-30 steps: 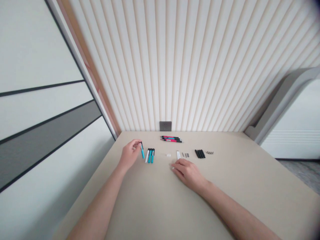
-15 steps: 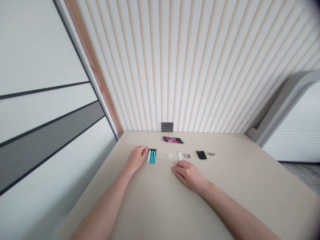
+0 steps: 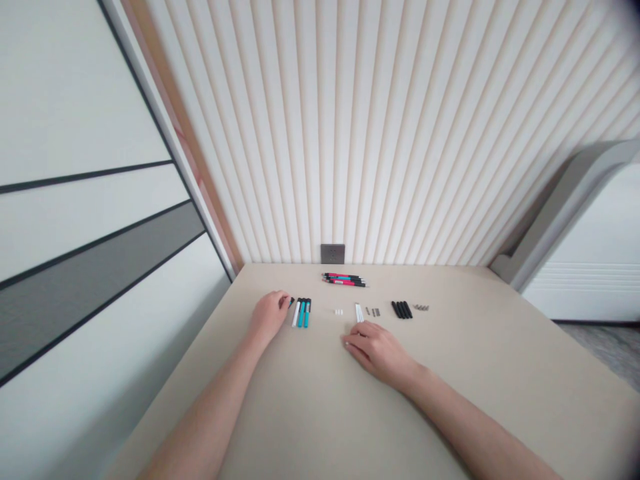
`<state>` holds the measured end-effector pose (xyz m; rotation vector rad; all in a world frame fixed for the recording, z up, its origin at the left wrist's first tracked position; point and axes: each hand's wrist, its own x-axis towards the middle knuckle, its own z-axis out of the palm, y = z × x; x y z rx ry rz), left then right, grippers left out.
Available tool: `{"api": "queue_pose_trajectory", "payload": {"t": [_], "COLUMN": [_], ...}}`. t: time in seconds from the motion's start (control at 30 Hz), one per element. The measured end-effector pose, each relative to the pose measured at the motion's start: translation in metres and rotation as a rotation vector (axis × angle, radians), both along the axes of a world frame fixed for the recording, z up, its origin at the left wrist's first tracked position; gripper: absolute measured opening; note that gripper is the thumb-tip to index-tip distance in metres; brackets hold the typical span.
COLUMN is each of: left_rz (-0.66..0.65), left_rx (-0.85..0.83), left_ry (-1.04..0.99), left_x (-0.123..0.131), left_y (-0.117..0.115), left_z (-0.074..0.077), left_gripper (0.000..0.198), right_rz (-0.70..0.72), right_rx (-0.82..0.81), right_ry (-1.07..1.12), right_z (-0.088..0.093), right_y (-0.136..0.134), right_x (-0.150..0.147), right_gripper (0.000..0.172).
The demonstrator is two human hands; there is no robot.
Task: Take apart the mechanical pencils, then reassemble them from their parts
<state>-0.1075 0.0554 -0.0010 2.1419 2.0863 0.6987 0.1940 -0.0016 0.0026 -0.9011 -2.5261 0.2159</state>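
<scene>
Left grip at pen group, right grip by white sticks

Left grip (image 3: pixel 270 317) sits just left of the teal-and-white pen group (image 3: pixel 301 313), fingers bunched around a small dark-tipped piece (image 3: pixel 291 302). Only its tip shows past the fingertips: can't tell if it's pinched, or what it is. Pens lie flat on the table (image 3: pixel 310 407), side by side, long axes running away from the person. Right grip (image 3: pixel 377 350) rests on the table, loosely spread, holding nothing visible, just short of the white sticks (image 3: pixel 359 313), which lie along the same axis. Left is nearer the pens, right nearer the sticks. Farther along: small white bits (image 3: pixel 339 311), grey bits (image 3: pixel 373 311), black barrels (image 3: pixel 401 309), metal parts (image 3: pixel 421 307), pink-and-teal pens (image 3: pixel 344 281); small parts too tiny to identify
</scene>
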Motion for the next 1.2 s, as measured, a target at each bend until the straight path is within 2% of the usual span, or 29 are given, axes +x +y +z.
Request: {"api": "queue_pose_trajectory", "payload": {"t": [0.17,0.3,0.5,0.7,0.97,1.2], "left_rz": [0.085,0.129,0.081,0.011,-0.01,-0.012], "left_rx": [-0.06,-0.099,-0.164,-0.171,-0.134,-0.121], "left_ry": [0.047,0.09,0.106,0.098,0.095,0.084], "left_x": [0.002,0.0,-0.001,0.007,0.012,0.016], "left_y": [-0.003,-0.009,-0.02,-0.022,-0.021,-0.021], "left_z": [0.004,0.014,0.024,0.02,0.015,0.013], "left_gripper": [0.024,0.026,0.022,0.017,0.018,0.02], "right_rz": [-0.015,-0.035,-0.073,-0.136,-0.177,-0.151], "right_rx": [0.009,0.004,0.026,0.063,0.055,0.047], "right_ry": [-0.013,-0.03,-0.056,-0.082,-0.083,-0.061], "right_z": [0.001,0.001,0.0,-0.001,-0.002,0.0], "right_y": [0.0,0.0,0.0,0.003,0.004,0.003], "right_x": [0.0,0.001,-0.001,-0.008,-0.007,-0.004], "right_gripper": [0.023,0.022,0.023,0.023,0.021,0.022]}}
